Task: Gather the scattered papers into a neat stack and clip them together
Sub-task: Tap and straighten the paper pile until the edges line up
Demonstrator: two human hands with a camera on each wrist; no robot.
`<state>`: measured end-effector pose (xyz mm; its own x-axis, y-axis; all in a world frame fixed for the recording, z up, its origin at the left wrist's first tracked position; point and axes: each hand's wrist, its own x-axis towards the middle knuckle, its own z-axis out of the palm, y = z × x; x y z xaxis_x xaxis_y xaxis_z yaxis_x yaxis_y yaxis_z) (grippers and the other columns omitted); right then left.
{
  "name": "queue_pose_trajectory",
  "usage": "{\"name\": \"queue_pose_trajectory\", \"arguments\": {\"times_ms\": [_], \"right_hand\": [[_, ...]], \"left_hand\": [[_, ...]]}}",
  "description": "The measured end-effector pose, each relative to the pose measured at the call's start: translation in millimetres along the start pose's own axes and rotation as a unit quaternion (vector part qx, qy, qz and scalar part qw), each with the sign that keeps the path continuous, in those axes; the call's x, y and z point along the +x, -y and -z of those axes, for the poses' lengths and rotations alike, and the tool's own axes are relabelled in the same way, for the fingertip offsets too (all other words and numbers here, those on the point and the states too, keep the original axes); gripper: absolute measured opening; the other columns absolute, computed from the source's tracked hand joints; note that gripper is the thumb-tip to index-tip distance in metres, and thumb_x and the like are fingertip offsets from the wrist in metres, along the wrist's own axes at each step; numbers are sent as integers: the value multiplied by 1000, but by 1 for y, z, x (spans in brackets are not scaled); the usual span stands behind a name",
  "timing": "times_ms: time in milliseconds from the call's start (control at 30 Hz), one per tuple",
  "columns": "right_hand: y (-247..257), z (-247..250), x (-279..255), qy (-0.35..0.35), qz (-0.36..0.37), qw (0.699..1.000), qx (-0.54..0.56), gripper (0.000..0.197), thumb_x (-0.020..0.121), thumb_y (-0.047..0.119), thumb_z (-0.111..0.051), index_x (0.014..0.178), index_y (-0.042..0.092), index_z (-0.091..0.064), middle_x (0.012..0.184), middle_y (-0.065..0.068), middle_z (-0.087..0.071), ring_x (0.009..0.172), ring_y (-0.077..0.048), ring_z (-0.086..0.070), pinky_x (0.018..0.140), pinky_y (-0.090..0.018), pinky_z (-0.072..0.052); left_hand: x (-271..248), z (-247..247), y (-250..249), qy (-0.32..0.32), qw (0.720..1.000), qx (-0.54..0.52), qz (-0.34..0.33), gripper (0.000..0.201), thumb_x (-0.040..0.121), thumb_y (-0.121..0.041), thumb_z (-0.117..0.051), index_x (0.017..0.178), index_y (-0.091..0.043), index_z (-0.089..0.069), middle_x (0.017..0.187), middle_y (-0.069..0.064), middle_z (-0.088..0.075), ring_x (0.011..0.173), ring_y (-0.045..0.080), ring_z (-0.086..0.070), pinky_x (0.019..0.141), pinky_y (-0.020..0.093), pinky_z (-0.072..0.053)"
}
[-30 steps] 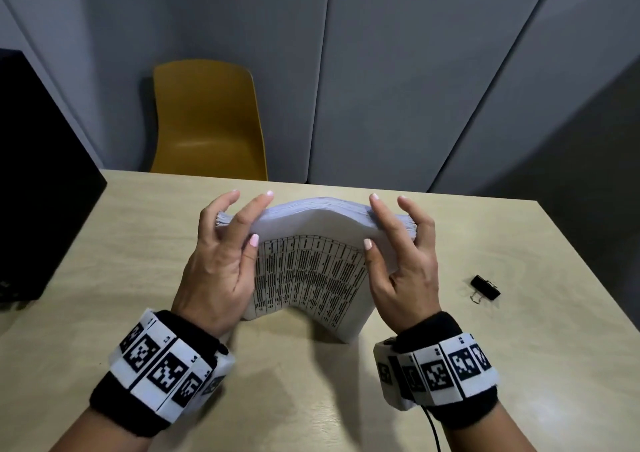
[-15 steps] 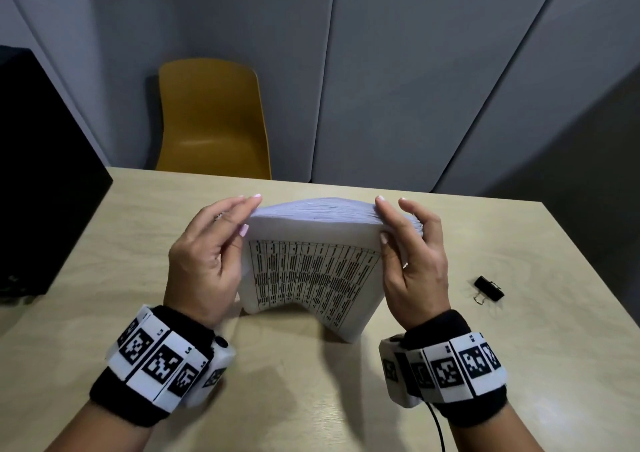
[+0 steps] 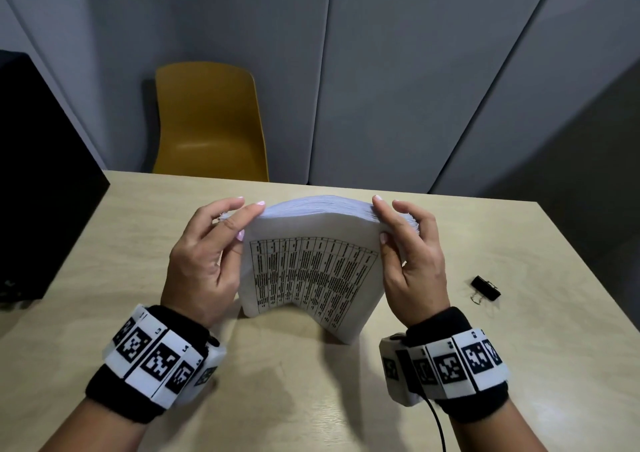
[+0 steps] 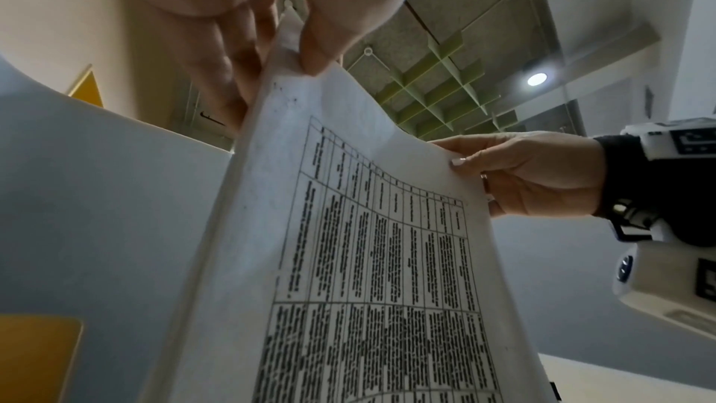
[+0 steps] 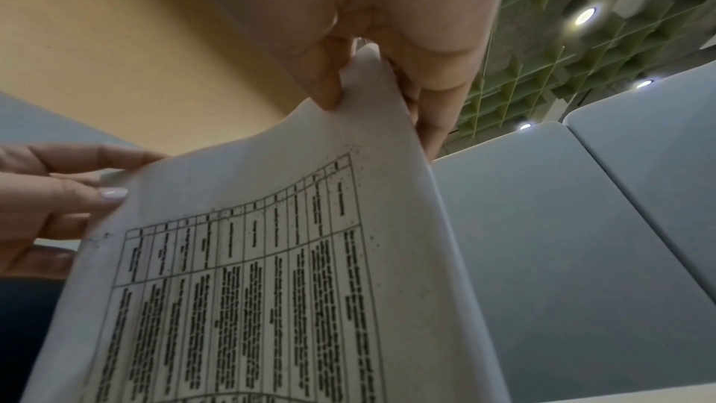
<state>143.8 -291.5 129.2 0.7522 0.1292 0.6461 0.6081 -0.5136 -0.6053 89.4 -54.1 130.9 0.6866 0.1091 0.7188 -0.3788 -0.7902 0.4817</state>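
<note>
A thick stack of white papers [image 3: 311, 275] stands on its lower edge on the table, bowed, its front sheet printed with a black table. My left hand [image 3: 207, 254] pinches the stack's upper left corner, thumb in front and fingers behind, as the left wrist view [image 4: 302, 51] shows. My right hand [image 3: 408, 257] pinches the upper right corner the same way, seen close in the right wrist view [image 5: 348, 88]. A black binder clip [image 3: 485, 289] lies on the table to the right of my right hand, apart from it.
The beige table [image 3: 311, 399] reaches a far edge just beyond the stack and a right edge past the clip. A yellow chair [image 3: 207, 122] stands behind the table. A black box [image 3: 38, 174] sits at the far left. Grey wall panels are behind.
The stack stays upright between both hands. My left fingers have closed in from a spread pose onto the stack's upper left corner, and the stack's top edges look more even.
</note>
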Motion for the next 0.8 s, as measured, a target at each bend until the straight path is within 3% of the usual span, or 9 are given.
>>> {"name": "queue_pose_trajectory", "arguments": {"times_ms": [133, 200, 267, 333, 400, 533, 633, 733, 800], "right_hand": [[0, 2, 1, -4, -18, 1000, 13, 59, 81, 2, -54, 135, 25, -45, 118, -10, -51, 108, 5, -45, 94, -10, -36], [-4, 1, -1, -22, -94, 991, 88, 79, 77, 8, -62, 142, 36, -27, 104, -1, -56, 93, -7, -54, 87, -22, -47], [-12, -2, -1, -24, -199, 953, 228, 85, 73, 3, -72, 140, 32, -28, 90, -1, -60, 80, -10, -60, 79, -25, -52], [-20, -8, 0, 25, -272, 915, 297, 60, 71, -7, -73, 122, 17, -52, 91, -1, -67, 79, -8, -64, 78, -30, -53], [-24, -15, 0, 67, -299, 903, 300, 28, 71, -8, -72, 88, 14, -70, 79, 2, -73, 75, -9, -67, 75, -34, -52], [-24, -17, 1, 54, -244, 913, 323, 19, 72, -1, -70, 69, 18, -72, 69, 9, -73, 70, -7, -66, 71, -24, -55], [-30, -15, -3, 73, -240, 912, 326, 24, 69, -3, -72, 72, 21, -74, 71, 11, -73, 71, -4, -66, 72, -22, -55], [-36, -17, -10, 110, -277, 898, 324, 34, 70, -14, -69, 83, 17, -68, 75, 8, -74, 75, -7, -68, 71, -23, -55], [-37, -17, -9, 108, -287, 894, 327, 31, 71, -14, -67, 83, 14, -66, 72, 7, -74, 73, -8, -68, 71, -25, -56]], "left_hand": [[-1, 2, 0, 28, 998, -52, 18, 46, 84, -5, -55, 129, -16, -55, 117, 3, -59, 104, 12, -58, 86, 30, -52], [-1, 1, 1, 26, 989, -119, 88, 66, 80, -10, -66, 139, -28, -41, 115, -4, -61, 94, 4, -61, 79, 22, -52], [0, -4, 8, 45, 958, -217, 183, 89, 70, -13, -78, 141, -35, -30, 112, -5, -63, 87, 0, -62, 77, 14, -50], [2, -13, 18, 99, 917, -286, 260, 81, 57, -31, -84, 129, -35, -47, 106, -5, -67, 88, -1, -63, 83, 18, -51], [1, -22, 22, 138, 895, -293, 307, 54, 51, -53, -79, 99, -33, -68, 93, -10, -73, 88, 2, -65, 89, 31, -52], [7, -27, 21, 102, 901, -290, 307, 18, 69, -34, -77, 85, -32, -71, 86, -10, -73, 92, 12, -67, 87, 35, -53], [4, -22, 28, 141, 877, -348, 299, 30, 54, -36, -82, 83, -36, -74, 83, -14, -75, 82, 2, -68, 74, 18, -53], [-8, -23, 35, 194, 846, -370, 331, 68, 31, -54, -88, 87, -20, -74, 89, -6, -76, 88, 7, -69, 81, 21, -55], [-8, -24, 37, 188, 848, -371, 328, 72, 30, -60, -86, 91, -23, -73, 91, -9, -75, 89, 5, -68, 84, 21, -53]]}}
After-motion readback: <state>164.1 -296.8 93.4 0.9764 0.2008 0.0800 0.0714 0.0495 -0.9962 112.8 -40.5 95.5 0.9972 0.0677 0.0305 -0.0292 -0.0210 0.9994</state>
